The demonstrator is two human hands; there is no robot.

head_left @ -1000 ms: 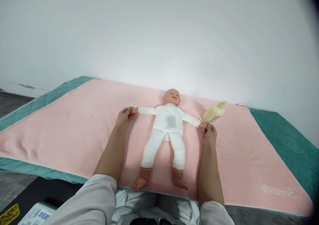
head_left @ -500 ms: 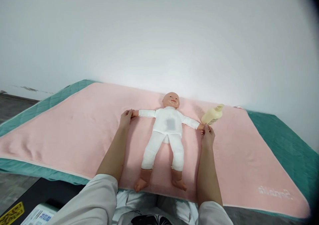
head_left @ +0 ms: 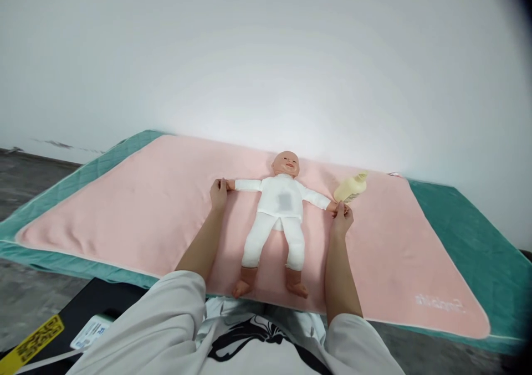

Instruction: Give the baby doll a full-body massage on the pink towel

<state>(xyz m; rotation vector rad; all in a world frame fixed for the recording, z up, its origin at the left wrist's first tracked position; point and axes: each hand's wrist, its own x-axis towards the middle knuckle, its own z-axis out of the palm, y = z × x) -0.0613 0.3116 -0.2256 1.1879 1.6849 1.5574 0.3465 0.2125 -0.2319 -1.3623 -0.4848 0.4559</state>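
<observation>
A baby doll (head_left: 281, 198) in a white top and white trousers lies on its back, feet towards me, arms stretched out sideways. A grey square patch marks its chest. My left hand (head_left: 219, 193) is closed on the doll's hand at the left of the view. At the other side, my right hand (head_left: 342, 219) pinches the doll's other hand. Just beyond my right hand lies a pale yellow bottle (head_left: 351, 187) on its side. Under the doll is a pink mat (head_left: 145, 209).
A green quilted cover (head_left: 465, 231) shows around the pink mat. The pale wall (head_left: 266, 59) rises along the far edge. Below left, a black surface (head_left: 93, 303) carries a white labelled item (head_left: 89, 332) and a yellow strip with a printed code (head_left: 39, 342).
The view has shifted slightly, so the mat and doll appear a little higher and smaller. Both hands keep hold of the doll's hands, and its arms remain spread.
</observation>
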